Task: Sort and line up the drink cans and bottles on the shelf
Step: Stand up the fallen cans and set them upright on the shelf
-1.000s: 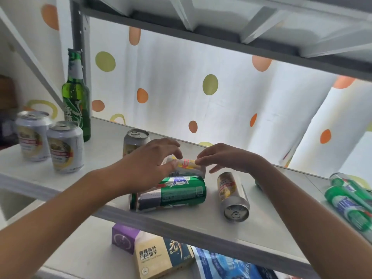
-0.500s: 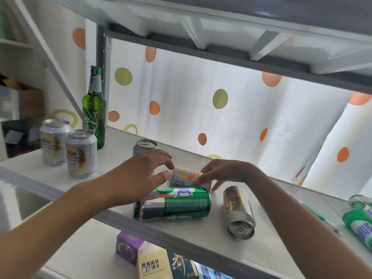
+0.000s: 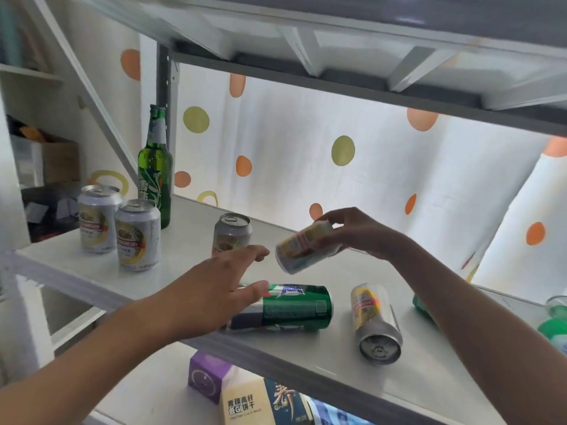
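My right hand (image 3: 352, 233) grips a silver and yellow can (image 3: 302, 247), tilted in the air above the white shelf (image 3: 322, 357). My left hand (image 3: 224, 285) hovers open just left of it, above the end of a green can (image 3: 288, 307) lying on its side. Another silver can (image 3: 372, 323) lies to the right, its top facing me. A silver can (image 3: 230, 234) stands upright behind my left hand. Two upright silver cans (image 3: 98, 217) (image 3: 137, 234) and a green bottle (image 3: 155, 170) stand at the shelf's left end.
Green bottles (image 3: 557, 325) lie at the shelf's right end, partly hidden by my right arm. A snack box (image 3: 245, 397) sits on the lower shelf. The upper shelf's frame (image 3: 368, 78) runs close overhead. A dotted curtain (image 3: 306, 142) hangs behind.
My right hand has lifted the silver and yellow can off the shelf and tilted it. My left hand let go of it and opened.
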The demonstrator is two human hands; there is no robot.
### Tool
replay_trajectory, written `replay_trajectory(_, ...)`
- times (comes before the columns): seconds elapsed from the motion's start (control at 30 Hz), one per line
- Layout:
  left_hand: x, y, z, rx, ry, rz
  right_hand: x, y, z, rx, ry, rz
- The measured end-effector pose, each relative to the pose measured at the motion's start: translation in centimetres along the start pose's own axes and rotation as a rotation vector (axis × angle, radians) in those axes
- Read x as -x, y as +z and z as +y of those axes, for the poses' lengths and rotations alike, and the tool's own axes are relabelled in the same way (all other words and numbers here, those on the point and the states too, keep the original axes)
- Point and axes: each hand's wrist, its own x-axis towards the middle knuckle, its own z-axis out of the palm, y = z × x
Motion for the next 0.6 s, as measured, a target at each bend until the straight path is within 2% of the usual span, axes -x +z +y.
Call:
replay_trajectory(0.1, 0.2, 0.1, -0.2, 0.006, -0.007, 0.012, 0.2, -0.6, -1.4, -0.04, -0.03, 0.053)
replay_trajectory(0.23, 0.4, 0.1, -0.3, -0.014, -0.014, 0.046, 0.1, -0.7, -2.8, 0.064, -0.074, 0.061)
replay_trajectory(0.4, 0.9, 0.2, -0.2, -0.04, -0.048, 0.107, -0.4, 0.2, -4.6, 0.269, -0.084, -0.061)
replay_trajectory(0.6, 1.1, 0.2, -0.3, -0.058, -0.096, 0.076, -1.4, 2.1, -6.2, 0.464, -0.059, -0.19)
